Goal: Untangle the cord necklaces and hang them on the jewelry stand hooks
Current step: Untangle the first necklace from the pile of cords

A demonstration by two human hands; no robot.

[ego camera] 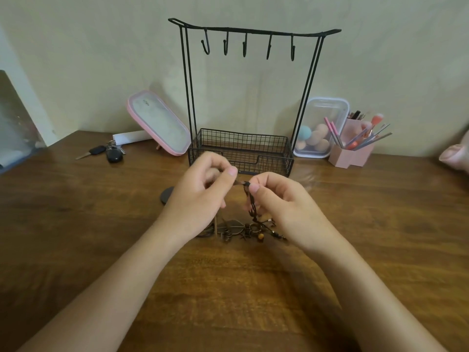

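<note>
While both hands are working just in front of the wire stand [253, 31], we are pinching a dark cord [250, 199] between them. The left hand [200, 191] is curling thumb and forefinger onto one end of the strand. The right hand [276, 199] is nipping the same cord at what looks like a small knot or bead, its other fingers folded in.

Below the hands, the rest of the necklaces [243, 231] are lying in a heap on the table [101, 224], with pendants, rings and springy bits all bunched together and cord running up to the right hand. All five hooks [245, 48] are hanging bare, so we are judging that nothing is hung yet.

Now the risk: if we are pulling those two pinches apart too hard, we are probably tightening the knot rather than loosening it. Lifting too soon could drag the whole heap up, snag a pendant on the basket [241, 148] wire, or send small pieces skidding across the wood.
</note>
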